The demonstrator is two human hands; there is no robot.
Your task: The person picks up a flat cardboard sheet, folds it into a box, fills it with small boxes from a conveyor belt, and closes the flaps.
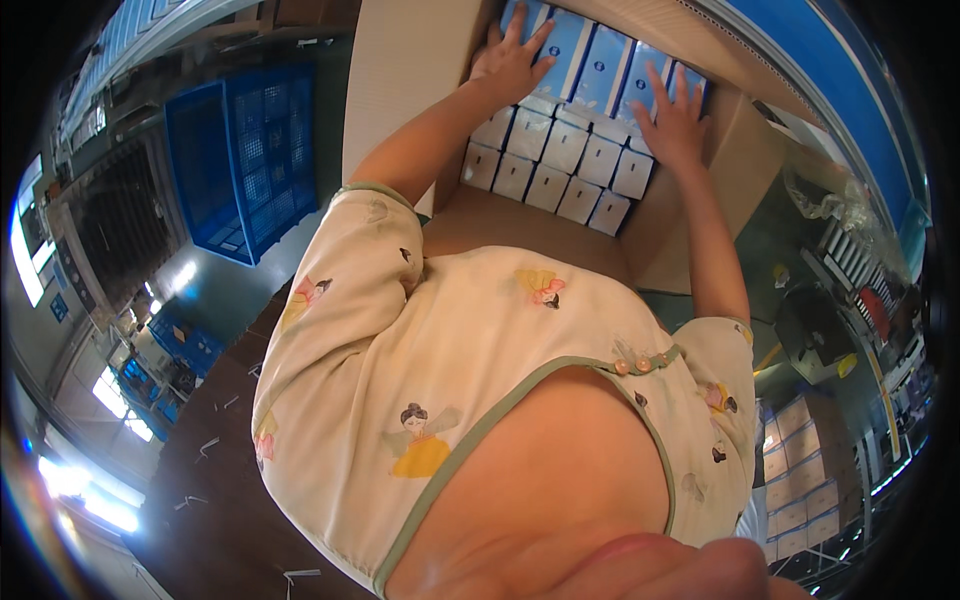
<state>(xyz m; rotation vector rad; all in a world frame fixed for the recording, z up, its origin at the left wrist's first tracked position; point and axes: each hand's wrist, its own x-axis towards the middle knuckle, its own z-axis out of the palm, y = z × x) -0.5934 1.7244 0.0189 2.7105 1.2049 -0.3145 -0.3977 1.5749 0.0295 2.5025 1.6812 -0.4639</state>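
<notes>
Before me an open cardboard carton (pixel 530 225) holds several small boxes in rows. Blue and white boxes (pixel 603 70) lie side by side across the far part. Nearer to me, white box ends (pixel 547 187) show in two stacked rows. My left hand (pixel 512 58) rests with spread fingers on the blue boxes at the far left, by the carton's side wall. At the right end of the same row, my right hand (pixel 677 125) lies with its fingers stretched out over the blue boxes. Neither hand is wrapped round a box.
A blue plastic crate (pixel 240 165) stands to the left. Brown cardboard (pixel 210 480) lies at the lower left, with small white scraps on it. Stacked cartons (pixel 803 475) are at the lower right. Clear plastic film (pixel 850 225) hangs beyond the carton's right flap (pixel 745 170).
</notes>
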